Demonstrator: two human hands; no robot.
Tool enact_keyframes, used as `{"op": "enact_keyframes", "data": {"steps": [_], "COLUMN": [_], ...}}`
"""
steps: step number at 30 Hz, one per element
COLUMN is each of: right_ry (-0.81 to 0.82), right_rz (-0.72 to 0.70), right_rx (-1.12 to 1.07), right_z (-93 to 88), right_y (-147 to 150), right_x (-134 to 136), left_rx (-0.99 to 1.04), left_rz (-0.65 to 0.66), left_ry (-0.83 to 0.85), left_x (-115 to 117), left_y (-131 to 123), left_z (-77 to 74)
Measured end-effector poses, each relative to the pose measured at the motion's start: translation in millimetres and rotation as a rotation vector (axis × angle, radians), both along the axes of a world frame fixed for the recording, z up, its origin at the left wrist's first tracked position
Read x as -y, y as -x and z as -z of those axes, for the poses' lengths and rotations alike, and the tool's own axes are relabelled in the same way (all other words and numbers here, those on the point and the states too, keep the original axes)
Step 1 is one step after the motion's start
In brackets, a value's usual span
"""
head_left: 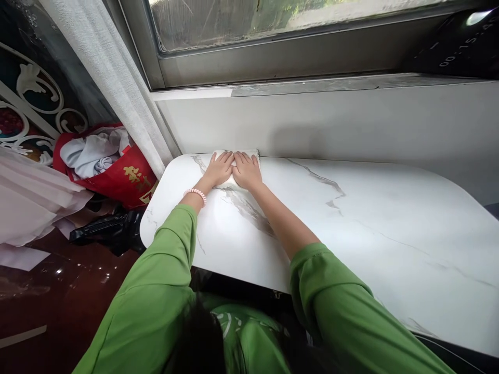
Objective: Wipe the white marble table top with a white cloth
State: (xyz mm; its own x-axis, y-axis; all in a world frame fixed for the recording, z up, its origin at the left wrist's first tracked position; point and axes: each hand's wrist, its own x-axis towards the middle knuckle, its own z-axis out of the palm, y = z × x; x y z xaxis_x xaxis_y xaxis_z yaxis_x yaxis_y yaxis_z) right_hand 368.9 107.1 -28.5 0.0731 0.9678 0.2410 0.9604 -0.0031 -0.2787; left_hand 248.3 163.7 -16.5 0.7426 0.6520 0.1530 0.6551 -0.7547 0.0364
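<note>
A folded white cloth (231, 183) lies near the far edge of a white marble-patterned table (351, 223), towards its left end. My left hand (219, 169) rests flat on the cloth with fingers stretched forward. Beside it, my right hand (247, 170) presses flat on the same cloth, its fingers extended too. The two hands touch or nearly touch at the fingers. Most of the cloth is hidden under them; a strip shows beyond the right fingertips and a bit between the wrists. A pale pink beaded bracelet (195, 195) circles my left wrist.
Behind the table rises a white wall (331, 122) below a metal-framed window (273, 65). To the left hangs a white curtain (113, 78), near a red bag (117, 179) stuffed with pale cloth. A black plastic bag (117, 231) sits by the table's left end.
</note>
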Motion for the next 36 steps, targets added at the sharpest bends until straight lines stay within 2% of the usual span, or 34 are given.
{"op": "enact_keyframes", "data": {"steps": [3,6,9,13,16,19,22,27,30,33,36], "right_ry": [-0.006,-0.026,-0.045,-0.042,-0.042,-0.057,-0.044,0.061,0.060,0.028,-0.003], "right_rz": [-0.022,-0.030,-0.056,-0.175,-0.249,-0.243,-0.224,-0.353,-0.389,-0.373,-0.298], "right_rx": [-0.024,-0.053,-0.070,-0.126,-0.292,-0.552,-0.660,-0.441,-0.307,-0.196,-0.120], "right_z": [0.0,0.5,-0.8,-6.0,-9.1,-11.8,-16.1,-20.3,-17.1,-11.0,-4.7], "right_y": [14,36,62,93,108,113,113,112,112,113,115], "right_x": [23,56,96,149,177,189,189,182,172,148,110], "left_rx": [-0.012,-0.009,0.005,0.007,-0.001,-0.001,-0.011,-0.023,-0.017,-0.036,-0.036], "left_rz": [0.004,0.013,0.007,-0.028,-0.034,-0.057,-0.073,-0.071,-0.074,-0.093,-0.140], "left_ry": [-0.013,-0.014,-0.008,-0.007,-0.024,-0.021,-0.001,0.038,0.043,0.064,0.081], "left_x": [23,55,96,157,193,211,213,201,188,167,132], "left_y": [15,38,67,107,132,148,154,154,155,152,144], "left_z": [-0.2,-0.9,-3.2,-10.0,-15.0,-18.1,-20.8,-25.8,-28.0,-27.5,-23.5]}}
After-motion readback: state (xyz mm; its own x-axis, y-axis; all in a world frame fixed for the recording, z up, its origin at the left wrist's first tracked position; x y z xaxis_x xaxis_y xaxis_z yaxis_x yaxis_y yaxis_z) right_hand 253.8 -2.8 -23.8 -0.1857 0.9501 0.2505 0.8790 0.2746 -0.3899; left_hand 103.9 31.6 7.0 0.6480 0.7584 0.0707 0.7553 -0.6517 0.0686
